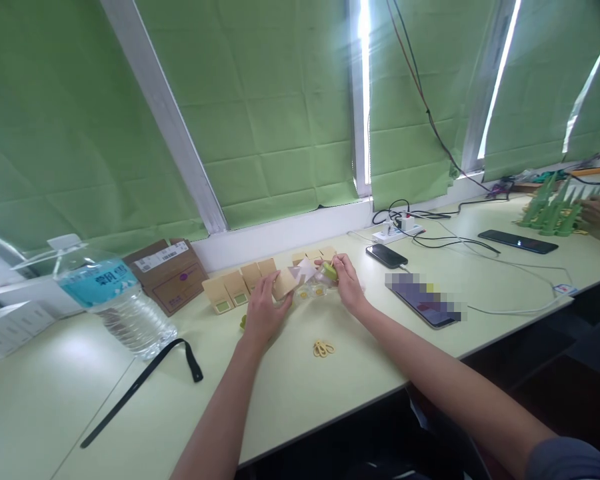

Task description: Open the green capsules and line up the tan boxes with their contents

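Clamping tan card [285, 283] between fingers of left hand [263, 310], pinching small green piece [330, 271] at fingertips of right hand [349, 285], just over tabletop [300, 393]; likely light, stiff, slippery, so best gripped at edges.

Water bottle [115, 300], white characters on blue label, illegible; cardboard box [173, 283], barcode sticker, unreadable

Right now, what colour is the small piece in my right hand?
Light green. The piece sits pinched in the right hand, head view.

place: office/workroom | long desk [330, 393] | green blinds [260, 120] | power strip [397, 233], phones [386, 255]
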`<state>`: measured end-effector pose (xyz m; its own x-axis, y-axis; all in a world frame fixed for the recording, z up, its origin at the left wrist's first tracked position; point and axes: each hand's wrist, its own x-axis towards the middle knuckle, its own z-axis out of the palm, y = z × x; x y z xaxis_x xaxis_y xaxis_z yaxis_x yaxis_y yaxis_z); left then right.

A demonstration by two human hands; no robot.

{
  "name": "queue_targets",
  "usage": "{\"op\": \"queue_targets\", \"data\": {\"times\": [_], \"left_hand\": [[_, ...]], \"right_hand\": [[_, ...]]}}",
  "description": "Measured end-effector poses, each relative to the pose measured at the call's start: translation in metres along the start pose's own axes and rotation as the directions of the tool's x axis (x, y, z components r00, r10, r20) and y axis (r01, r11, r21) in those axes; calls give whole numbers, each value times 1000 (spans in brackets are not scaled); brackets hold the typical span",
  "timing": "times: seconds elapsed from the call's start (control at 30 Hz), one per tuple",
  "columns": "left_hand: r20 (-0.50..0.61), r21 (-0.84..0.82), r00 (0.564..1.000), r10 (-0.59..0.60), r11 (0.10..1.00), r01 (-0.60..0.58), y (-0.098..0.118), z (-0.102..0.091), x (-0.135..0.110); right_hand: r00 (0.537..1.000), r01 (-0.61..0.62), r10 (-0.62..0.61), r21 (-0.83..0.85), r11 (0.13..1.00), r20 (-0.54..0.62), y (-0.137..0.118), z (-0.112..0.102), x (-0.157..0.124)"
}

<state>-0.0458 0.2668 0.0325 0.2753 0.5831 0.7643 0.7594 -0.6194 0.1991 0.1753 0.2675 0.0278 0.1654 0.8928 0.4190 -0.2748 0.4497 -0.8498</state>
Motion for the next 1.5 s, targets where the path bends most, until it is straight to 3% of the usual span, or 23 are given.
{"op": "queue_targets", "data": {"times": [0.17,0.23,0.33,0.5,0.6,0.8,1.1,1.3,1.5], "left_hand": [[-58,-106,975,-213,973,206,-2,-2,1],[-47,-175,959,-278,948,267,-2,-4,1],[-46,-284,960,-275,925,251,0,-5,1],[-11,-318,974,-226,924,211,9,-4,-5],[97,-287,976,-197,933,217,18,-5,-9],[303,-265,941,-149,936,233,24,-8,-5],[122,-151,988,-96,982,114,10,1,-1],[18,-212,994,-104,972,105,8,2,1],[-83,-381,960,-266,899,216,-1,0,15]], "right_hand": [[992,-123,126,114,986,-19,-10,2,0],[982,-185,179,114,976,54,-11,2,-1],[946,-223,216,4,975,240,-9,4,-6],[822,-136,257,-263,955,507,-8,8,-17],[799,-22,201,-307,952,567,-7,9,-20],[808,15,162,-295,955,566,0,6,-15],[908,189,61,-535,824,415,10,-1,-9],[901,236,55,-594,769,429,5,0,-12],[880,248,111,-647,721,462,-3,4,-15]]}}
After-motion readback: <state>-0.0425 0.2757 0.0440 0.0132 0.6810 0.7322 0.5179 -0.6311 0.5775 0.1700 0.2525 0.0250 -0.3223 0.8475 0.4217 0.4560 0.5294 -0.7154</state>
